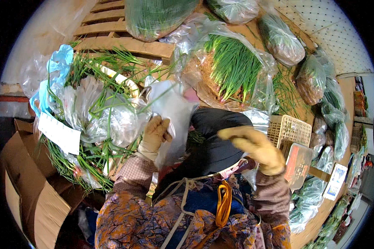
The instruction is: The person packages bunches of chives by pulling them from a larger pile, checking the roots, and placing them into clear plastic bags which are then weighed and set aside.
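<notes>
My left hand (156, 132), in a tan glove, has its fingers curled on the edge of a clear plastic bag (170, 108). The bag hangs limp in front of my dark-trousered knee. My right hand (255, 150), also gloved and a little blurred, hovers over my thigh with fingers stretched out and nothing visible in it. Beyond my knee lies a large bunch of green onions (237, 66) with white-red ends, on an opened clear plastic sheet. To the left of my left hand is a heap of loose green stalks (87, 162) mixed with crumpled clear plastic (116, 120).
An opened cardboard box (41, 207) stands at lower left. A wooden pallet (108, 29) is at the back. Right of me are a beige plastic basket (293, 128) and a clear-lidded container (299, 166). Several bagged green bundles (280, 39) line the right side.
</notes>
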`<state>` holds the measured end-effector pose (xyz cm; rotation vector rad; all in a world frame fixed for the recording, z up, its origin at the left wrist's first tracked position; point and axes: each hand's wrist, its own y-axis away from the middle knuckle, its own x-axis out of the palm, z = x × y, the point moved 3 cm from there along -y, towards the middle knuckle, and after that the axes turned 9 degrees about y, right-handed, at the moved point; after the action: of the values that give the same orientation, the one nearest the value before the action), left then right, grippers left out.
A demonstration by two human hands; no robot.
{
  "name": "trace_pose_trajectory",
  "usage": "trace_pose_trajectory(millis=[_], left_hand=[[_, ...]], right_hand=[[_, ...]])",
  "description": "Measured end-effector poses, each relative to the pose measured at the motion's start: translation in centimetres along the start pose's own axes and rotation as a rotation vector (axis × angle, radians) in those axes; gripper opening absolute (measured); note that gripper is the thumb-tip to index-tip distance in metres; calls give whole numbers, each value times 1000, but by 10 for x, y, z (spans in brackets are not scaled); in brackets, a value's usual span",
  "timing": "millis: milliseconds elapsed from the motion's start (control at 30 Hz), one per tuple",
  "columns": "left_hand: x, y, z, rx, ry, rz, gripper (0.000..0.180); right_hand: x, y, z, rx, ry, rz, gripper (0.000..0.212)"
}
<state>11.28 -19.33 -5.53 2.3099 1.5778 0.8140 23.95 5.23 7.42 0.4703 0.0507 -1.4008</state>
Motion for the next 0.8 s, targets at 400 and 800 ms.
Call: trace_pose_trajectory(millis=[400,800], left_hand=[[73,-8,-149,1224,-614,-5,33],[62,-88,-141,538,-1700,-87,40]], right_hand=[[85,-67,-41,-55,-717,-167,53],[138,-80,-28,-278,250,-285,61]])
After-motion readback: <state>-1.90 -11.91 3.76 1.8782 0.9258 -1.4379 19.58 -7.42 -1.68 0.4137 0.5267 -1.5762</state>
